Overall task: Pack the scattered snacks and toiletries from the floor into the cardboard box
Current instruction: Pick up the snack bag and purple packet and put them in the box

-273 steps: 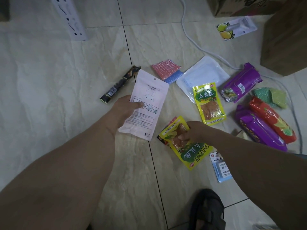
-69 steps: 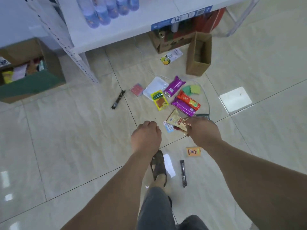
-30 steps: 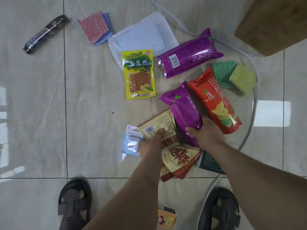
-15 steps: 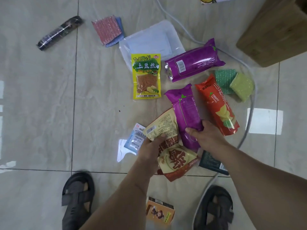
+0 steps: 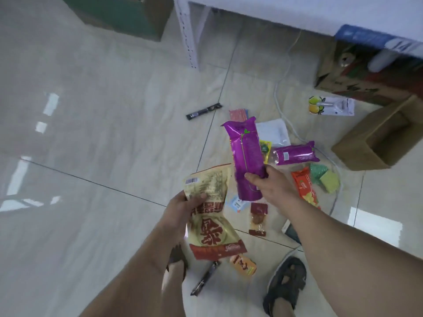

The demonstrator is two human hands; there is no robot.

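Glossy beige floor tiles (image 5: 109, 138) run under a white shelf unit (image 5: 263, 8), and most of the snacks lie scattered near the person's sandalled feet. Both hands are up off the floor and apart, each clamped on its own packet. The left hand (image 5: 183, 211) pinches a tan-and-red snack pouch (image 5: 209, 213) at mid-length, thumb across the front; it hangs limp and creased below the grip, so it looks light and floppy, best carried by its middle or seam. The right hand (image 5: 271, 186) wraps the lower half of a purple snack pack (image 5: 246, 156), held nearly upright; that one seems stiffer, a slick film over a firm filling, likely to slide if held loosely. Both forearms reach forward and slightly inward. A brown cardboard box (image 5: 375, 143) sits open well off to the right; another box (image 5: 123, 17) at top left may be the real target, though blur makes that hard to judge
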